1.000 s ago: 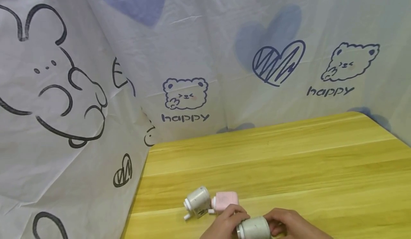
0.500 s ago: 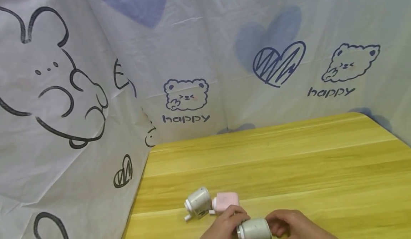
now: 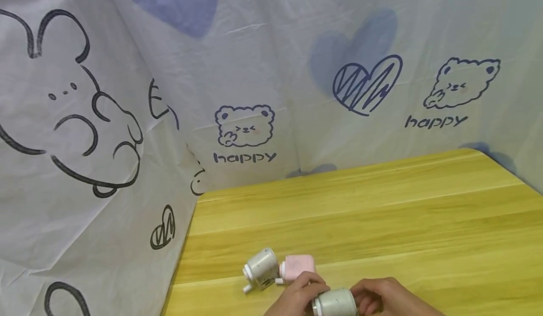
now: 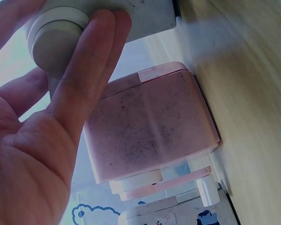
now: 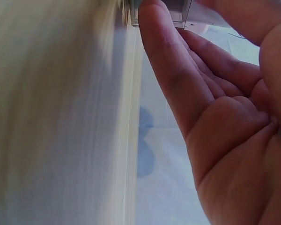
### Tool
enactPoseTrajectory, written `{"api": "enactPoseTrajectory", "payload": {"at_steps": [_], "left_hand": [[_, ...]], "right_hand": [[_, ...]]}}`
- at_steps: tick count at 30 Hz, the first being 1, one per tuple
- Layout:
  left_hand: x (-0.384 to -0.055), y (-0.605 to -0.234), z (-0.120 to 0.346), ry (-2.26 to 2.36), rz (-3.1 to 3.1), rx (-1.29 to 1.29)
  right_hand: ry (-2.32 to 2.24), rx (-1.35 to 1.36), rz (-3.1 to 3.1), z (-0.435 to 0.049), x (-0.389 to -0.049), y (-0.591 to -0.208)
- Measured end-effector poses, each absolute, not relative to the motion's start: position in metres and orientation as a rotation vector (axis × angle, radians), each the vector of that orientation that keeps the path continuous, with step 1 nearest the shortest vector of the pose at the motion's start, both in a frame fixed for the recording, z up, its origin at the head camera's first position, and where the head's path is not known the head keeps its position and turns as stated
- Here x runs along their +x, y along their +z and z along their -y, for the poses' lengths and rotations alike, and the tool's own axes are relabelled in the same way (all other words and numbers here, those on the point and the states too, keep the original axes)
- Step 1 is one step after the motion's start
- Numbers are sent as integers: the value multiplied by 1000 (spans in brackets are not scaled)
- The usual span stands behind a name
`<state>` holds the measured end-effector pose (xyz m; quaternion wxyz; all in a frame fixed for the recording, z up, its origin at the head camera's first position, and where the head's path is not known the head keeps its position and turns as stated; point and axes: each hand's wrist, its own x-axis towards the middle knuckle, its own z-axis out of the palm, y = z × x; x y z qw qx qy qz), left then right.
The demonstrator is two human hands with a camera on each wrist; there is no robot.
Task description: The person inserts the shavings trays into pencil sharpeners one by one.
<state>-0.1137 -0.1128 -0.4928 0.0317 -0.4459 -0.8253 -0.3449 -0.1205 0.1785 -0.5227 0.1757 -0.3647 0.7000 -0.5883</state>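
Observation:
A grey-white crank pencil sharpener (image 3: 338, 303) lies on its side between both hands at the table's front. My left hand (image 3: 296, 296) grips its left end, fingers around the round white crank end (image 4: 58, 47) in the left wrist view. My right hand (image 3: 385, 297) holds the opposite end, fingers curled. In the right wrist view, a fingertip rests against a clear part (image 5: 180, 11) of the sharpener there. Just beyond my left hand is a pink sharpener (image 3: 299, 266) with a white crank knob. Left of it lies another grey-white sharpener (image 3: 263, 264), its crank toward the left.
The yellow wood-grain table (image 3: 382, 212) extends back and to the right. A pale printed curtain (image 3: 297, 70) with bears and hearts hangs behind it and along the left side. The pink sharpener sits very close to my left hand's fingers.

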Motion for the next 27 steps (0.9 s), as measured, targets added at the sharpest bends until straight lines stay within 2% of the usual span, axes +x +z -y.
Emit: {"api": "enactPoseTrajectory", "payload": {"at_steps": [27], "left_hand": [[-114,-494,112,-1038,2509,-1380]], "right_hand": [[-1634,-1172,-2049,-175,-122,-525]]}}
